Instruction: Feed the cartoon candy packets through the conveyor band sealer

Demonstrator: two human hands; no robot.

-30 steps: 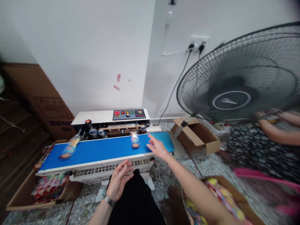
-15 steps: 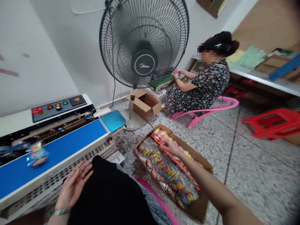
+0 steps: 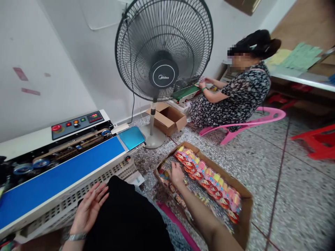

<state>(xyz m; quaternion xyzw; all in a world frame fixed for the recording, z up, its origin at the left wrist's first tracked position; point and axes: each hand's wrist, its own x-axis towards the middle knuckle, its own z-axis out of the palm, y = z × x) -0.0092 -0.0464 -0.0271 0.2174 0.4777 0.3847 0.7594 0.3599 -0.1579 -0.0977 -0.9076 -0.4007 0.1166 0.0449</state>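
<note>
My left hand (image 3: 90, 207) rests palm up beside the black cloth on my lap, with its fingers apart and nothing in it. Over the left row of packets in a cardboard box (image 3: 247, 205) is my right hand (image 3: 177, 173), reaching down; whether its fingers hold a packet cannot be made out. Red and yellow wrapped packets (image 3: 209, 177) fill the box's right side, and my forearm hides part of the left row. The sealing machine's blue belt (image 3: 70, 174) runs along my left, near my left hand.
A large fan (image 3: 163, 75) stands ahead on a round base. Behind it is an open cardboard box (image 3: 167, 122). A seated person (image 3: 235, 87) works at a green belt (image 3: 185, 93). A red stool (image 3: 318, 139) is at the right; a white crate (image 3: 104, 183) sits beneath the blue belt.
My right hand has moved from the right row of packets to the left row. The packet on the blue belt has gone out of clear view at the left. The view has shifted slightly.
</note>
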